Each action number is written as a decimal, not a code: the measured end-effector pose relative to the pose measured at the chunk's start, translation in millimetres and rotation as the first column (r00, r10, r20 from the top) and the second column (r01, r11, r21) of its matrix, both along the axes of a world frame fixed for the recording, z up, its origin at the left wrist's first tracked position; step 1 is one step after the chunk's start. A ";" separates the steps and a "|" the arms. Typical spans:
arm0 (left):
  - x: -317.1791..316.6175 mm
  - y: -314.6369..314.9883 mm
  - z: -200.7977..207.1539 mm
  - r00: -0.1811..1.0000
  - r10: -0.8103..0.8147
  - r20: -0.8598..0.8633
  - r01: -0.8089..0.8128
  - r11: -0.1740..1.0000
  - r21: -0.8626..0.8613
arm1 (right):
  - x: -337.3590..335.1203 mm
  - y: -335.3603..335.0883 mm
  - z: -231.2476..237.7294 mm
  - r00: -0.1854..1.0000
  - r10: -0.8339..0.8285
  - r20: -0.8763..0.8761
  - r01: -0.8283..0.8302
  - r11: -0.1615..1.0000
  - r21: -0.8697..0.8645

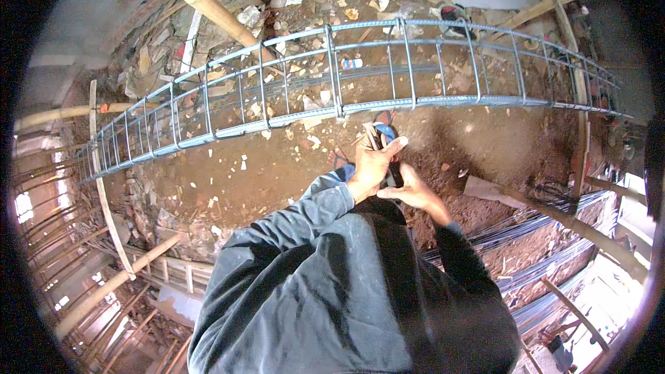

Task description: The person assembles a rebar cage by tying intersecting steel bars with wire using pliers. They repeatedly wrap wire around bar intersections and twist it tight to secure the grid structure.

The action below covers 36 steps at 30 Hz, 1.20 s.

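Close together in front of my body are my left hand [374, 166] and my right hand [415, 192]. A dark, narrow thing [395, 176] shows between them; its kind cannot be made out. My left hand is closed, its thumb pointing right, with dark slim parts at its fingers. The fingers and thumb of my right hand close about the lower end of the dark thing. Just beyond my hands, a long steel rebar cage [374, 105] of bars and square stirrups spans from left to right. Neither hand touches it.
Wooden posts [580, 90] and a bamboo pole [156, 257] stand near the cage's ends. Another bamboo pole [201, 7] slants behind it. Bundles of rebar [561, 263] lie at the right. Rubble and scraps cover the dirt floor [270, 159]. My sandalled feet are below my hands.
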<state>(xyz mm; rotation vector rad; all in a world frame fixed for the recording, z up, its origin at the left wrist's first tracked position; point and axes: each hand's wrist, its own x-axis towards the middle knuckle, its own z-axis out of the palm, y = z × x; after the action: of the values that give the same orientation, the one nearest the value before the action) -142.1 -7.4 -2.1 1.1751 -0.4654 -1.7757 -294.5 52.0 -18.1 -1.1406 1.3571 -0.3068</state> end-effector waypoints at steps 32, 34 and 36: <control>-36.5 -78.8 51.7 0.998 0.000 0.069 0.019 0.961 -0.277 | -20.3 -47.9 121.9 0.794 -0.416 0.444 0.496 0.865 -0.076; -42.1 -89.7 61.4 0.999 -0.020 0.048 0.034 0.954 -0.297 | -35.4 -53.8 125.7 0.722 -0.369 0.585 0.483 0.875 -0.043; -52.3 -93.4 72.8 0.982 0.084 0.168 0.003 0.887 -0.461 | -51.8 -61.6 130.0 0.746 -0.348 0.568 0.426 0.904 -0.006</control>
<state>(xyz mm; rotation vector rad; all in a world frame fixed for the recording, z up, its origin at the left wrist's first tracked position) -194.4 -100.8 70.8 0.9989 -0.9116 -1.4152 -346.2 -9.6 111.9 -0.7684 1.0384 -0.9789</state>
